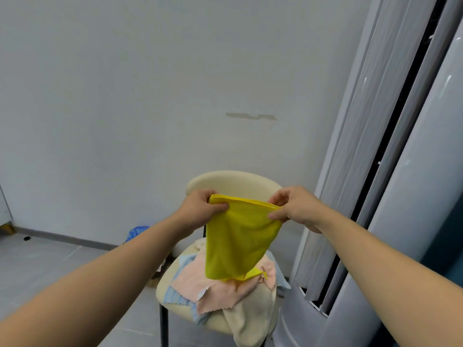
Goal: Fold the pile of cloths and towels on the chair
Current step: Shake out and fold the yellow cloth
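A yellow cloth (238, 241) hangs doubled over in the air above the chair. My left hand (203, 209) pinches its upper left corner and my right hand (293, 206) pinches its upper right corner, with the top edge stretched between them. Below it a cream chair (233, 182) holds a loose pile: a pink towel (215, 289) on top, a light blue cloth (175, 296) under it at the left, and a cream towel (250, 319) draped over the seat's front edge. The yellow cloth's lower tip touches the pile.
A tall white standing air conditioner (390, 196) rises close to the right of the chair. A grey wall (150, 96) stands behind. A blue patterned object (136, 232) lies on the grey tiled floor (50, 266) left of the chair.
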`<move>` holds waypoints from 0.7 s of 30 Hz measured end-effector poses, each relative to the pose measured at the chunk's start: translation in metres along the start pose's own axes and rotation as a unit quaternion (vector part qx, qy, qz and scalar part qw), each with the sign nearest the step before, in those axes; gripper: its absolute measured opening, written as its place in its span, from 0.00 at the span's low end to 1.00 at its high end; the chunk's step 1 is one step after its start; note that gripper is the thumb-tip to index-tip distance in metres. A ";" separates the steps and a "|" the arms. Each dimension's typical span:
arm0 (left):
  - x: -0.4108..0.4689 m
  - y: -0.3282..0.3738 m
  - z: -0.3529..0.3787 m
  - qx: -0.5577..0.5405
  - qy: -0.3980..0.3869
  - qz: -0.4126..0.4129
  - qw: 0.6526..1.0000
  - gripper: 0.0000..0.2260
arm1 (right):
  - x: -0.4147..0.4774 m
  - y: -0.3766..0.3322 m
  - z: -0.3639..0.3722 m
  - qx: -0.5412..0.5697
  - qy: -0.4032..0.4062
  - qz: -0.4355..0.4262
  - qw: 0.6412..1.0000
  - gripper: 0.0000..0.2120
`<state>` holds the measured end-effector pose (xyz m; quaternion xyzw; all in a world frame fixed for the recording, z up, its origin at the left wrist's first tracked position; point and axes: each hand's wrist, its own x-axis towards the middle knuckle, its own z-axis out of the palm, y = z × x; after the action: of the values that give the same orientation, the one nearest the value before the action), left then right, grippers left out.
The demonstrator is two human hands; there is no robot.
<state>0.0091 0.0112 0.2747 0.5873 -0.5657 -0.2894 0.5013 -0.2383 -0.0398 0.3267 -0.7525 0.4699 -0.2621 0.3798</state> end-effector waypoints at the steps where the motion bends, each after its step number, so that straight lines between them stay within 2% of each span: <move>1: 0.001 -0.001 -0.001 0.010 0.009 -0.002 1.000 0.05 | 0.001 0.000 0.002 -0.002 0.020 -0.004 1.000 0.09; 6: 0.001 0.004 -0.010 0.034 0.023 0.023 0.999 0.03 | 0.005 -0.004 0.005 -0.166 0.092 -0.050 0.981 0.08; 12: 0.004 0.004 -0.022 0.084 0.056 0.069 0.992 0.05 | -0.002 -0.003 0.002 -0.182 0.020 -0.058 0.981 0.22; 16: 0.007 -0.003 -0.029 0.088 0.054 0.048 0.993 0.11 | -0.003 -0.004 0.002 -0.121 0.027 -0.068 0.990 0.17; 21: 0.009 -0.014 -0.033 0.069 0.062 0.016 0.996 0.18 | -0.001 -0.009 0.003 -0.152 0.028 -0.086 0.984 0.10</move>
<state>0.0460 0.0092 0.2752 0.6278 -0.5615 -0.2048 0.4986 -0.2318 -0.0355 0.3328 -0.8314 0.4482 -0.2402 0.2239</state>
